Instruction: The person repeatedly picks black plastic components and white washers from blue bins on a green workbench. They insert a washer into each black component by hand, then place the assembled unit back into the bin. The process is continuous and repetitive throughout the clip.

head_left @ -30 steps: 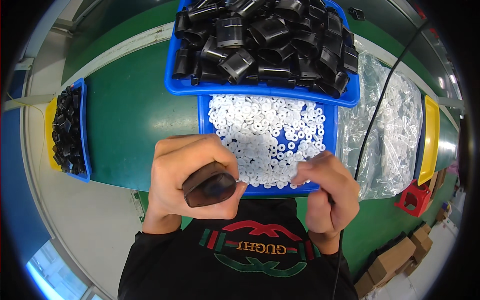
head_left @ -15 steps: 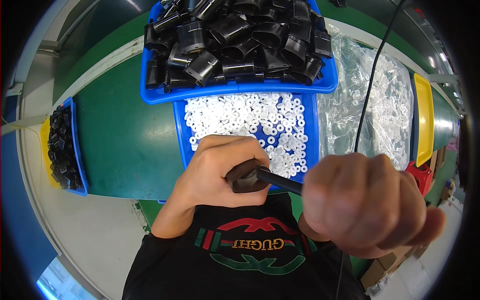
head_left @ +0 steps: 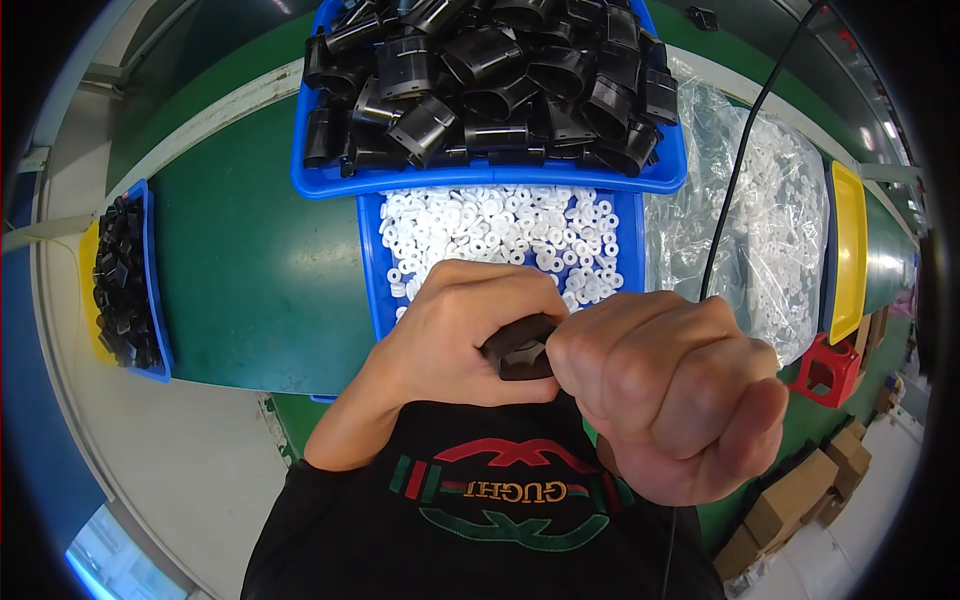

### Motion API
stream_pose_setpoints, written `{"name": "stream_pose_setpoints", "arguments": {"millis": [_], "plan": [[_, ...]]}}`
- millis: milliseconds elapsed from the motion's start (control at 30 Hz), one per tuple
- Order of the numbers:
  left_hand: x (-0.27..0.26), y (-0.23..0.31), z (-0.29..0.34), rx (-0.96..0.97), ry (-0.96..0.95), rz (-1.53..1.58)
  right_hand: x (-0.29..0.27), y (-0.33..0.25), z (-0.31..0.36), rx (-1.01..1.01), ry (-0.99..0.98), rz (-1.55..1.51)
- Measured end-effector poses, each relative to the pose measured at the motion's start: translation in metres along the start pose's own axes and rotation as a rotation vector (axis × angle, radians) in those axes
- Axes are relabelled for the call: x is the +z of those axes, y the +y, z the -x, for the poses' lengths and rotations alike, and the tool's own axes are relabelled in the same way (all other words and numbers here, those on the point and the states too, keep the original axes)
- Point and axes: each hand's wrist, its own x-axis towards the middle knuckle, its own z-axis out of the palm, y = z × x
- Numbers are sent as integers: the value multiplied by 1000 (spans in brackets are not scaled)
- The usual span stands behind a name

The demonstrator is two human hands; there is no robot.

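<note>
In front of my chest, my left hand (head_left: 430, 345) is closed around a hollow black plastic fitting (head_left: 520, 352), its open end facing up. My right hand (head_left: 675, 395) is a fist pressed against the fitting's right side. The black rod seen in that fist earlier is now hidden by the fingers and the fitting. Just beyond both hands lies a blue tray (head_left: 376, 280) of small white ring-shaped washers (head_left: 470, 222). Over its far part sits a blue bin (head_left: 480, 183) heaped with similar black fittings (head_left: 480, 55).
A black cable (head_left: 733, 180) hangs down behind my right fist. Right of the tray lies a clear plastic bag (head_left: 690, 225) of white pieces, then a yellow tray (head_left: 848, 250). A red stool (head_left: 832, 370) and cardboard boxes (head_left: 790, 500) stand below. Far left, another bin holds black parts (head_left: 125, 285).
My right fist has moved left, up against the fitting, and the black rod between them has gone from sight. My left hand has shifted slightly right with the fitting.
</note>
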Motion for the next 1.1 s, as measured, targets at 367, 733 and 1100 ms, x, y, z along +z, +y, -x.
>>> {"name": "stream_pose_setpoints", "arguments": {"millis": [367,733,1100], "plan": [[-2,1,0,-5,-14,-3,8,3,-2,-7,25,61],[8,3,-7,-12,76,-179,-6,22,4,-108,-19,-61],[-22,-9,22,-287,82,-280,-5,12,-4,-109,-39,-303]]}}
